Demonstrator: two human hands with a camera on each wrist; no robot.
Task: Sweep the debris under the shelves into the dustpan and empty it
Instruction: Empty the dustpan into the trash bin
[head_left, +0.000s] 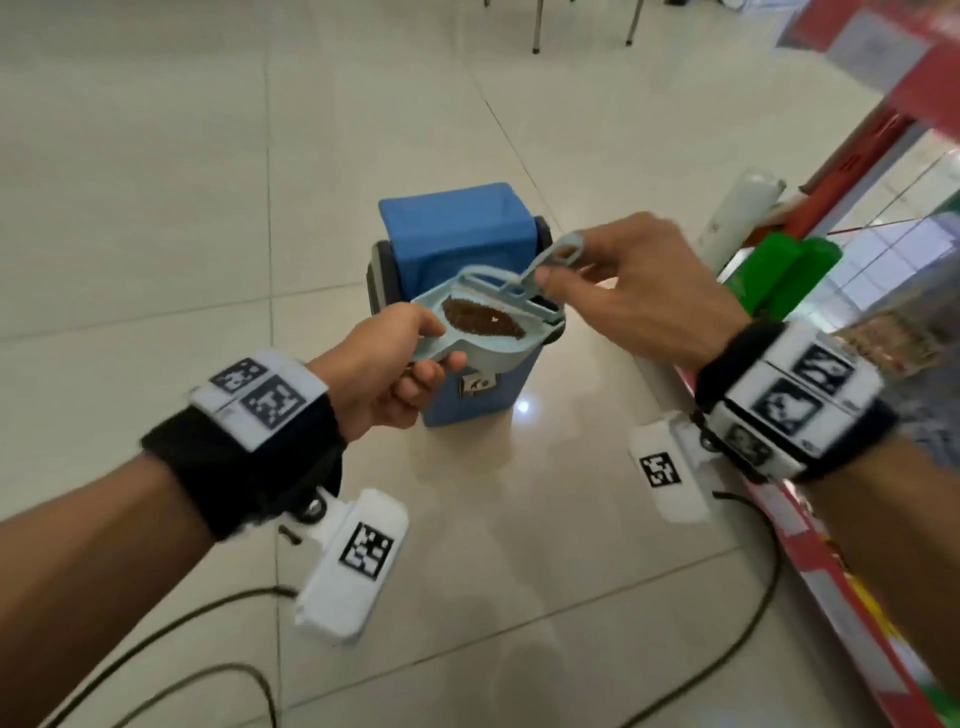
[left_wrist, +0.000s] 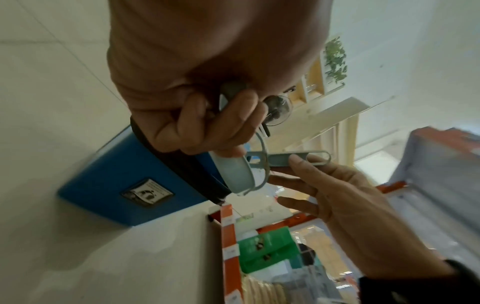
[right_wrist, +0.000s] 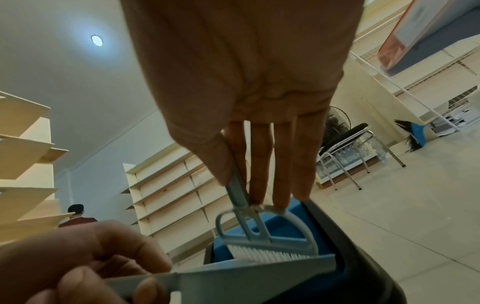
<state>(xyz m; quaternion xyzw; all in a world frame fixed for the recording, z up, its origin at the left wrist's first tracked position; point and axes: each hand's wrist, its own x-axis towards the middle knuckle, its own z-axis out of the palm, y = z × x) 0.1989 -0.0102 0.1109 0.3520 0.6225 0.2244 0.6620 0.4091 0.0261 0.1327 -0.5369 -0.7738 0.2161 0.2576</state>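
A small pale-blue dustpan (head_left: 485, 343) holds a pile of brown debris (head_left: 480, 323) and hovers over the blue bin (head_left: 457, 234), which has a blue liner. My left hand (head_left: 395, 358) grips the dustpan's handle; the same grip shows in the left wrist view on the dustpan (left_wrist: 235, 174). My right hand (head_left: 634, 291) pinches the handle of a little grey-blue brush (head_left: 550, 265) between thumb and fingers. The brush (right_wrist: 262, 240) has white bristles that rest at the dustpan's far edge (right_wrist: 259, 273), above the bin's opening (right_wrist: 285, 226).
A red-edged shelf unit (head_left: 810, 545) with green packs (head_left: 779, 270) runs along the right. A white bottle (head_left: 737, 218) stands beside it. Cables (head_left: 208, 670) trail over the tiled floor. Chair legs (head_left: 535, 31) stand at the far edge. A person (right_wrist: 76, 216) stands far off.
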